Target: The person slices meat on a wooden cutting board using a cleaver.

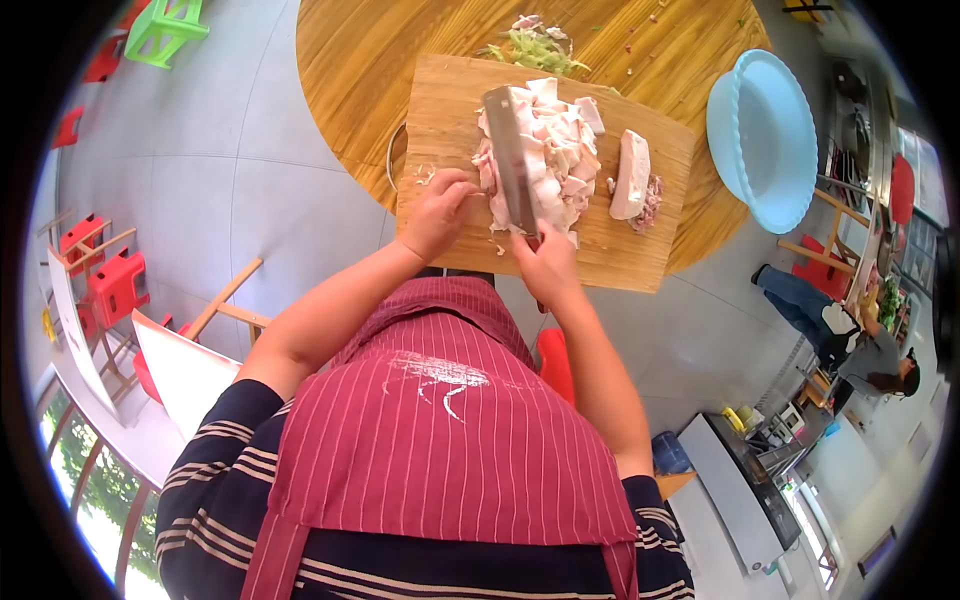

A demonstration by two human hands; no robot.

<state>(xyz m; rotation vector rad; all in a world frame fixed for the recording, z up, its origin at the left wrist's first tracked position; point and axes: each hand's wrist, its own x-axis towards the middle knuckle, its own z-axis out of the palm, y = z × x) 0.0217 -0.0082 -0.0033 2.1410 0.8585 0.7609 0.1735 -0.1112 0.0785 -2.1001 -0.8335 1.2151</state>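
Note:
My right hand (548,265) is wrapped round the handle of a cleaver (511,160), whose broad blade lies along the left side of a heap of cut pale meat (560,150). Fingers curled together, my left hand (440,215) is by the heap's lower left edge; whether a small scrap is in them I cannot make out. The meat rests on a wooden cutting board (450,90). To the right on the board are a thick uncut strip of fatty meat (630,175) and some minced bits (650,205).
The board sits on a round wooden table (345,90). Vegetable scraps (540,50) lie behind it, and a light blue basin (765,140) stands at the right edge. Red stools (115,290) and a green stool (165,30) are on the left. Another person (865,370) is far right.

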